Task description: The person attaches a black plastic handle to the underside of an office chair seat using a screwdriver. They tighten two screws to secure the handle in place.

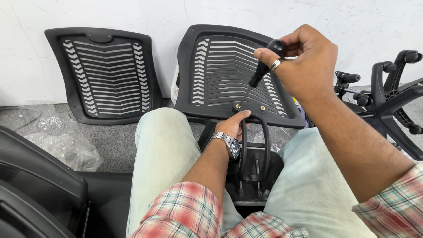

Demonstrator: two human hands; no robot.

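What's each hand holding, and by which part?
Right hand grips a screwdriver by its black handle. Left hand holds the chair back at its bottom edge, near the screws.

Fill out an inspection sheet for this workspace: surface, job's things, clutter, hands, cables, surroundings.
Surface: grey carpet floor.
Job's things: screwdriver tip at a screw on the chair backrest; black bracket below.
Clutter: crumpled plastic wrap; second backrest leaning on the wall.
Hands: right hand grips the screwdriver; left hand steadies the bracket.
Cables: nothing seen.
Surroundings: white wall; wheeled chair base at right.
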